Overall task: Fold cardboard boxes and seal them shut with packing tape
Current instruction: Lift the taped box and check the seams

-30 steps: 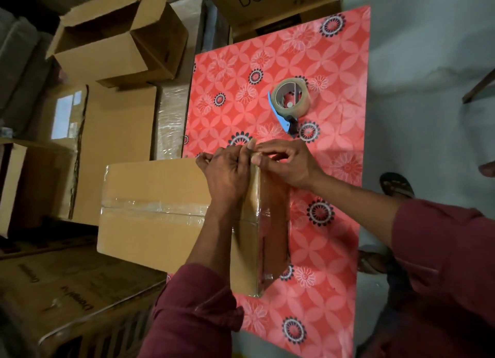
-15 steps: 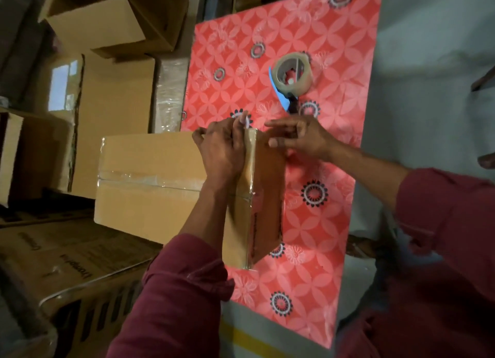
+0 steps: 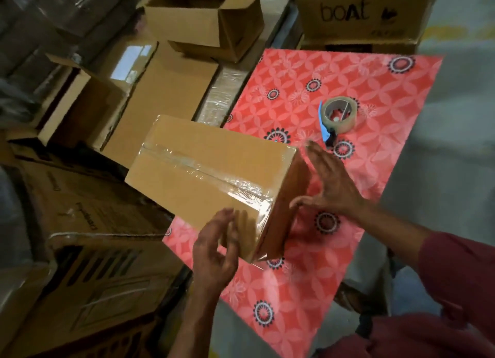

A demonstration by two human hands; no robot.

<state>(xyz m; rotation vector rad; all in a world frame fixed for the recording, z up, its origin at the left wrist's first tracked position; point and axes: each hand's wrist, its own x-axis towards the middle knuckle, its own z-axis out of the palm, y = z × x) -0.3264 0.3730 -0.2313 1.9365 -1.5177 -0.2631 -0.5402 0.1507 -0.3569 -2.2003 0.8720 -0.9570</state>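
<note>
Sealed cardboard box between two hands on the red patterned worktop.

The one taped box rests with its near end on the worktop's left edge and its far end reaching out past it, a strip of clear tape running along the top seam and down the end face. The left hand is at the box's near long side, its fingers straight and blurred, touching the cardboard near the corner. The right hand is just beside the box's taped end face, fingers spread and straight, holding nothing; whether the thumb touches the face cannot be told. One tape dispenser with a blue blade lies on the worktop beyond the right hand, apart from the box. Left of the box stand several other cartons, one open box among them.
</note>
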